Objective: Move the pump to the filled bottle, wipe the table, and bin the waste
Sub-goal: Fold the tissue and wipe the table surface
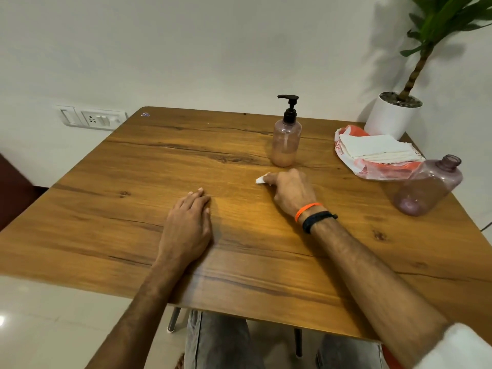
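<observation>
The square table has a warm wood-grain top with dark knots and long streaks, smooth and faintly glossy. Near its middle toward 12 o'clock stands a translucent pinkish bottle, rounded at the shoulders, about a third full of pale peach liquid, with the black pump seated in its neck. At 2 o'clock, near the table's right edge, a second bottle of tinted purple plastic stands with its neck open; only a thin residue shows at its bottom. Behind it a crinkled red-and-white plastic bag lies on the table, with a stack of white folded tissues on top. The right hand, just in front of the pump bottle, curls over a small white tissue wad, pinching it against the wood. The left hand lies flat, fingers straight, holding nothing. A white pot with a plant sits at the far right corner.
</observation>
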### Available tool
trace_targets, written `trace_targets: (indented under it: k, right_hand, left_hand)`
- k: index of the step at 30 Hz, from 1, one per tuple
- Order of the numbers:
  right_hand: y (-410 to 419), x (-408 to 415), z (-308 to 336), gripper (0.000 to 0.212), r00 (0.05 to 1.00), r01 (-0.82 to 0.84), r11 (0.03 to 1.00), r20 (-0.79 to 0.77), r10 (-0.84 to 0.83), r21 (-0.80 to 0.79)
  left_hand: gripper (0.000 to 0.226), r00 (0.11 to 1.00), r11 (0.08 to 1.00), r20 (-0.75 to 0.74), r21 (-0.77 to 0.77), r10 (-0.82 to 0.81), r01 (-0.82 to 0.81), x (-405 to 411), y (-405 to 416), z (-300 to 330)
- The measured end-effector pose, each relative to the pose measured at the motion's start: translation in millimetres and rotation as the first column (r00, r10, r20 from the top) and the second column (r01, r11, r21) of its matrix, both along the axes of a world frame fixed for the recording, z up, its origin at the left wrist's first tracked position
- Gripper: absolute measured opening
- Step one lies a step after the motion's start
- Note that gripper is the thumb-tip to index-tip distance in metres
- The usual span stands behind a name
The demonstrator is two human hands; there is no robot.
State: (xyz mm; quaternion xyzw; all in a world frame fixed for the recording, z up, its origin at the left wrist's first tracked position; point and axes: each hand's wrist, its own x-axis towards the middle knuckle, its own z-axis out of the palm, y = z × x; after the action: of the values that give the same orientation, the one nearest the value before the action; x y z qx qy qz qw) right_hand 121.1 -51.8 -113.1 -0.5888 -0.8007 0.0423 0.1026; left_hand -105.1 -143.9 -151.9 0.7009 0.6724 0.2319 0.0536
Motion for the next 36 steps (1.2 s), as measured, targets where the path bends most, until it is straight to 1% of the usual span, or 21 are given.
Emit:
trace_targets:
  k: [2, 4, 6, 8, 10, 11, 13, 15, 17, 18, 20, 22, 25, 26, 27, 28, 29, 30, 31, 33, 36]
  right_hand:
    - [-25, -11, -3, 0.055, 0.990, -0.144, 0.990, 0.006, 0.144, -0.005]
    - [-56, -16, -8, 0.057, 0.953, -0.304, 0.953, -0.009, 0.304, 0.007]
    - [-77, -14, -10, 0.053, 0.908, -0.386, 0.922, -0.176, 0.381, 0.009]
    - [-76, -8, -5, 0.048, 0.860, -0.353, 0.935, -0.392, 0.327, 0.005]
    - [-54, -5, 5, 0.046, 0.833, -0.174, 0.982, -0.521, 0.185, 0.071]
    - [-38, -4, 8, 0.044, 0.838, -0.058, 0.994, -0.537, 0.101, 0.097]
    - [-5, -3, 10, 0.043, 0.887, 0.092, 0.990, -0.460, -0.034, 0.104]
    - [18, -6, 6, 0.043, 0.954, 0.118, 0.992, -0.283, -0.102, 0.037]
    - [27, -14, 2, 0.043, 0.989, 0.108, 0.994, -0.105, -0.109, -0.008]
    - [27, -18, 0, 0.044, 0.994, 0.093, 0.996, -0.062, -0.092, -0.001]
    - [16, -27, -3, 0.050, 0.998, 0.011, 1.000, -0.059, -0.011, -0.006]
    - [-9, -31, -5, 0.055, 0.988, -0.128, 0.991, -0.089, 0.124, -0.043]
    - [-54, -27, -7, 0.056, 0.933, -0.350, 0.936, -0.101, 0.345, -0.041]
    - [-64, -23, -8, 0.055, 0.909, -0.399, 0.917, -0.145, 0.391, -0.029]
    - [-69, -20, -6, 0.053, 0.890, -0.410, 0.912, -0.226, 0.395, -0.022]
    - [-67, -18, -3, 0.052, 0.879, -0.371, 0.928, -0.324, 0.349, -0.007]
    - [-58, -16, 1, 0.050, 0.871, -0.282, 0.959, -0.413, 0.266, 0.022]
    - [-43, -17, 5, 0.048, 0.865, -0.164, 0.985, -0.474, 0.166, 0.047]
    - [-25, -17, 8, 0.045, 0.867, -0.041, 0.997, -0.494, 0.067, 0.063]
    - [11, -21, 10, 0.042, 0.898, 0.095, 0.994, -0.437, -0.058, 0.063]
    - [37, -30, 4, 0.045, 0.977, 0.095, 0.995, -0.192, -0.090, 0.017]
  left_hand:
    - [0.040, 1.000, 1.000, -0.002, 0.002, 0.006, -0.006, 0, 0, -1]
    - [0.039, 1.000, 1.000, -0.003, 0.009, 0.007, -0.007, 1, 1, -1]
    - [0.039, 1.000, 1.000, -0.002, 0.013, 0.009, -0.009, 1, 2, -1]
    - [0.039, 1.000, 1.000, -0.001, 0.010, 0.003, -0.003, 0, 2, -2]
    - [0.040, 1.000, 1.000, 0.003, 0.014, -0.004, 0.003, -1, 1, -2]
    - [0.040, 1.000, 1.000, 0.003, 0.013, -0.004, 0.004, -1, 1, -2]
    - [0.040, 1.000, 1.000, 0.000, 0.004, -0.003, 0.003, -1, 0, -2]
    - [0.040, 1.000, 1.000, 0.006, -0.003, -0.004, 0.004, 0, 0, -1]
    - [0.041, 1.000, 1.000, 0.010, -0.008, -0.002, 0.002, 1, -1, 0]
    - [0.041, 1.000, 1.000, 0.007, -0.008, 0.001, -0.001, 1, 0, 0]
    - [0.041, 1.000, 1.000, 0.001, -0.007, 0.009, -0.009, 1, 1, -1]
    - [0.041, 1.000, 1.000, 0.003, -0.006, 0.009, -0.009, 1, 1, -1]
    - [0.040, 1.000, 1.000, 0.000, 0.007, 0.009, -0.009, 1, 1, -2]
    - [0.040, 1.000, 1.000, 0.001, 0.011, 0.008, -0.009, 0, 2, -3]
    - [0.040, 1.000, 1.000, 0.002, 0.009, 0.007, -0.007, 0, 2, -3]
    - [0.041, 1.000, 1.000, 0.003, 0.004, 0.004, -0.004, 0, 2, -4]
    - [0.041, 1.000, 1.000, 0.004, -0.002, -0.001, 0.001, 0, 2, -4]
    - [0.041, 1.000, 1.000, 0.004, -0.006, -0.004, 0.004, -1, 1, -4]
    - [0.042, 1.000, 1.000, 0.005, -0.007, -0.008, 0.008, 0, 2, -3]
    - [0.042, 1.000, 1.000, 0.009, -0.012, -0.007, 0.007, -1, 0, -3]
    - [0.042, 1.000, 1.000, 0.012, -0.020, 0.000, 0.000, 0, -1, -1]
